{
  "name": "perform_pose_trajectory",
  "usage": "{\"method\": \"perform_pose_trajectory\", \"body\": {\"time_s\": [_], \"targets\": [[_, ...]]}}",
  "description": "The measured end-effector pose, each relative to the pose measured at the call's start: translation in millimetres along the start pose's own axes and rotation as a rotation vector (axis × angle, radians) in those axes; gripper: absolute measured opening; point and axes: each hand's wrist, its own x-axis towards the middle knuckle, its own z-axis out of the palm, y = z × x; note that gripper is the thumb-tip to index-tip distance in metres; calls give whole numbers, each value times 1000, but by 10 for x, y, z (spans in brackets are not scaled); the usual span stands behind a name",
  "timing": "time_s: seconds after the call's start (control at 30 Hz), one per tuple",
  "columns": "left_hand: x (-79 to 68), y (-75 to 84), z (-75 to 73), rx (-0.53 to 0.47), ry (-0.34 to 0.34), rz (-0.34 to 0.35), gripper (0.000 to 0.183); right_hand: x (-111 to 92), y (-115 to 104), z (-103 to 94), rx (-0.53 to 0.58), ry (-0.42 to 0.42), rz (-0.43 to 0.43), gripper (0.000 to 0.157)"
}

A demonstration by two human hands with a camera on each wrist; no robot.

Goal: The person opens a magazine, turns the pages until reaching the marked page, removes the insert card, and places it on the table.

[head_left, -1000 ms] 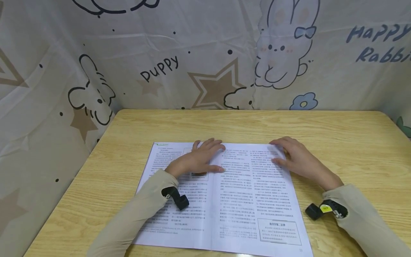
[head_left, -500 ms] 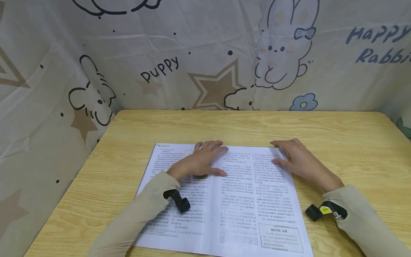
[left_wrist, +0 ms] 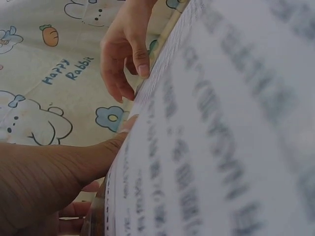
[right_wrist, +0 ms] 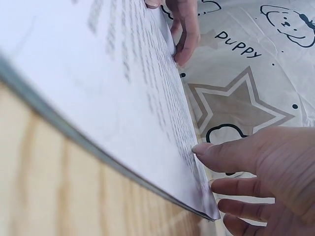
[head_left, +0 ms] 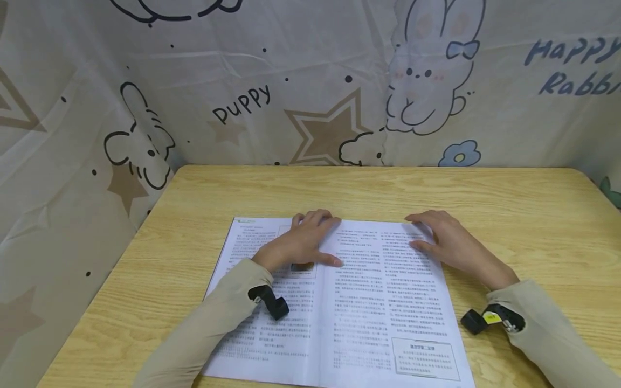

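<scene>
A magazine (head_left: 359, 312) lies spread flat on the wooden table, covered in columns of printed text with a small picture on its left page. Across the upper part of that page rests my left hand (head_left: 299, 242), thumb stretched toward the centre fold and fingertips at the far edge. At the far right corner, my right hand (head_left: 453, 240) has its thumb on the page and its fingers at the edge. The right wrist view shows the right hand's fingers (right_wrist: 241, 187) loosely extended beside the page corner. Neither hand curls around the magazine.
The light wooden table (head_left: 529, 215) reaches past the magazine on both sides and behind. A cartoon-printed cloth (head_left: 310, 70) hangs behind and to the left. Both sleeved wrists carry small black cameras, one being the left wrist camera (head_left: 276, 307).
Over the second, the magazine and my left hand shift very slightly toward the right and nearer the viewer. My right hand stays at the far right corner, almost unmoved.
</scene>
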Motion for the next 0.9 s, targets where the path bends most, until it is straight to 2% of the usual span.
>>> {"method": "perform_pose_trajectory", "body": {"time_s": [0.37, 0.67, 0.9], "targets": [[6, 36, 38, 17, 14, -11, 93, -22, 13, 42, -29, 50, -27, 51], [-1, 64, 54, 31, -7, 3, 93, -37, -11, 37, -72, 44, -9, 50], [-13, 76, 51, 48, -13, -23, 96, -34, -19, 32, -68, 42, -34, 48]]}}
